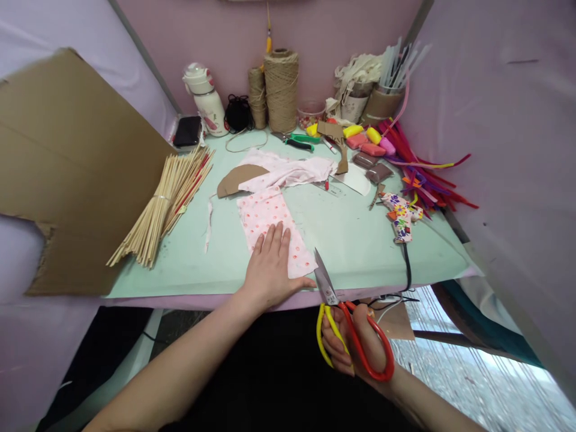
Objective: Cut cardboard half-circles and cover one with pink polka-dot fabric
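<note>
My left hand (269,267) lies flat, fingers spread, on a pink cloth piece with red dots (270,210) near the front edge of the table. Its thumb points right, toward the scissors. My right hand (355,342) holds large scissors (324,282) with one red and one yellow handle. The blades look closed or nearly so, their tip just beside the cloth's lower right corner. Behind the dotted piece lies a crumpled strip of pink cloth (292,171), partly over a brown cardboard semicircle (238,180).
Bundled wooden sticks (157,210) and a large cardboard sheet (85,168) stand left. Twine spools (281,90), a bottle (209,105) and pliers (299,141) are at the back. A flowered glue gun (400,216) and pipe cleaners (432,174) lie right.
</note>
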The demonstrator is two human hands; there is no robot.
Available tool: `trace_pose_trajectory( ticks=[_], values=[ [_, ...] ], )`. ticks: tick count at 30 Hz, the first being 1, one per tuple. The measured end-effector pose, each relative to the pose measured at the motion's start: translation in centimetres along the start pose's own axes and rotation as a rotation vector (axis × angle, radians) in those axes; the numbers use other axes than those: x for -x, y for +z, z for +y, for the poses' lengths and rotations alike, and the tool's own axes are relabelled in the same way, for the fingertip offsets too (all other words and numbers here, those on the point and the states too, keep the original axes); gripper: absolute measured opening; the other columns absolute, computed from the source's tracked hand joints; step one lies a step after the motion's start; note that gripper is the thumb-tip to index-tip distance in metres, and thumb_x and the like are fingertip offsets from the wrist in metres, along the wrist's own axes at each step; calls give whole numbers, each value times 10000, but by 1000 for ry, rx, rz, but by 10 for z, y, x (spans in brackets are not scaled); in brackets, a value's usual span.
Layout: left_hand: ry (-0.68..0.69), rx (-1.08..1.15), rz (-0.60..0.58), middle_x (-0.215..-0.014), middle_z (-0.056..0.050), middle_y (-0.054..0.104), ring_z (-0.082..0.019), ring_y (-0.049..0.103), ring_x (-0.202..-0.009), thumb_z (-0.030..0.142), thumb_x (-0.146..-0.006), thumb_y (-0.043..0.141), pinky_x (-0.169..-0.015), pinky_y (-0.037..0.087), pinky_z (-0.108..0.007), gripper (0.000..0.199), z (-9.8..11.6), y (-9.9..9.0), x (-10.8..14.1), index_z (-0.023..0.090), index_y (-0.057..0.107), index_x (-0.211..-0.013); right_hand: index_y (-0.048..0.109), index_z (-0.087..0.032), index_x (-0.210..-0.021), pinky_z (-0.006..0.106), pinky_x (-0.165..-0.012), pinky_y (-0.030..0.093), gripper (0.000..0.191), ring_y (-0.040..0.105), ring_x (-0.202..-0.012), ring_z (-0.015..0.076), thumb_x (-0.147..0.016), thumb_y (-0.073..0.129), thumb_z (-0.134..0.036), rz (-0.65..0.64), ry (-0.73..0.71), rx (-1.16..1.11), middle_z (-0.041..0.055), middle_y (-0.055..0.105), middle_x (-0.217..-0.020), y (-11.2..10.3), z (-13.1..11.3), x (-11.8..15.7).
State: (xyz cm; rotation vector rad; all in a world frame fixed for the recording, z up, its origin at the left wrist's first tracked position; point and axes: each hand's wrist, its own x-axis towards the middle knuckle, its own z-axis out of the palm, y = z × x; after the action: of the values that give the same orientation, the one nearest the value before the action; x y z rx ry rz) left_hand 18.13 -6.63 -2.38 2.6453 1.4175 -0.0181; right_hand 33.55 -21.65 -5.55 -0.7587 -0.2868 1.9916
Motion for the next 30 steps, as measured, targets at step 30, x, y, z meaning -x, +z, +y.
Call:
trace_pose_trajectory(
  ticks=[30],
  values=[
    [19,12,70,-1600,-221,150,-324,105,-1491,779,-703,538,-1200,118,-478,1143,-2,5,3,50,178,-1506,531,-170,-794,231,-448,379,755,427,-480,91,-722,323,-892,-55,23,16,4,522,-689,25,-18,-18]
  ],
)
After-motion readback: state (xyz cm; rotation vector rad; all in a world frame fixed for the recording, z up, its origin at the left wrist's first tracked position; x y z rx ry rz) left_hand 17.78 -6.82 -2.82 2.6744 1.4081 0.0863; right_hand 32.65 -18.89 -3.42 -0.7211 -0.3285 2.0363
